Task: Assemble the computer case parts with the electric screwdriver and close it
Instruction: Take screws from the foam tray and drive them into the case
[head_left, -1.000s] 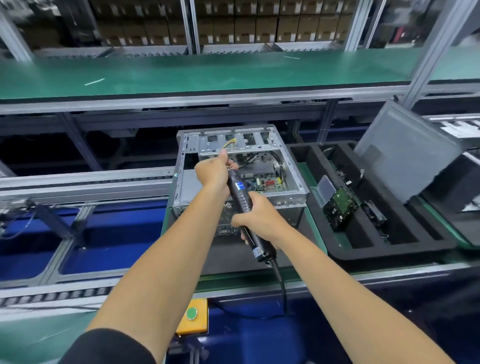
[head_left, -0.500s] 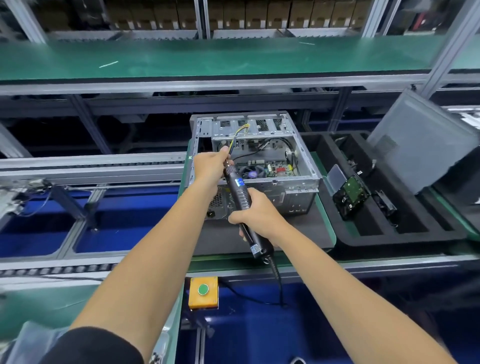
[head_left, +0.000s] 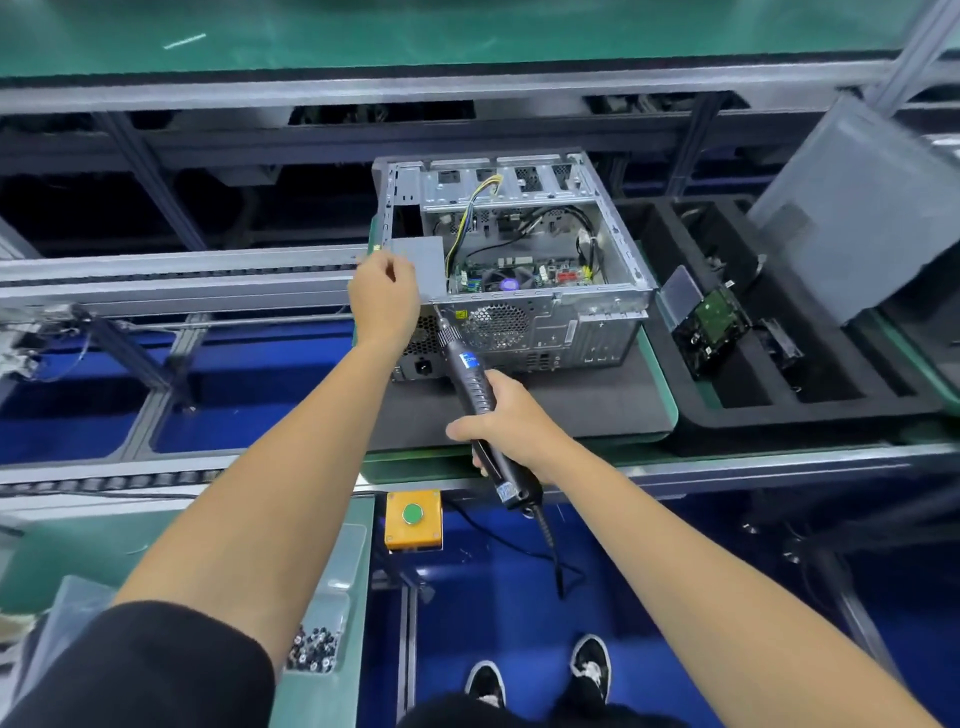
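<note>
Right hand (head_left: 511, 423) grips the electric screwdriver (head_left: 475, 387); left hand (head_left: 384, 299), fingers curled, steadies its tip at the computer case (head_left: 519, 270).
The open case lies on a dark mat (head_left: 597, 410); whether the left fingers pinch a screw is hidden. Judged step: fastening the power supply (head_left: 421, 260) at the rear panel. Next the bit must seat squarely before driving.

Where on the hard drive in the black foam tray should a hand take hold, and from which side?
Grip the hard drive by its two long side edges, coming from above. It stands tilted in the foam tray with its green board face up, so the upper edges are free and the board goes untouched.
</note>
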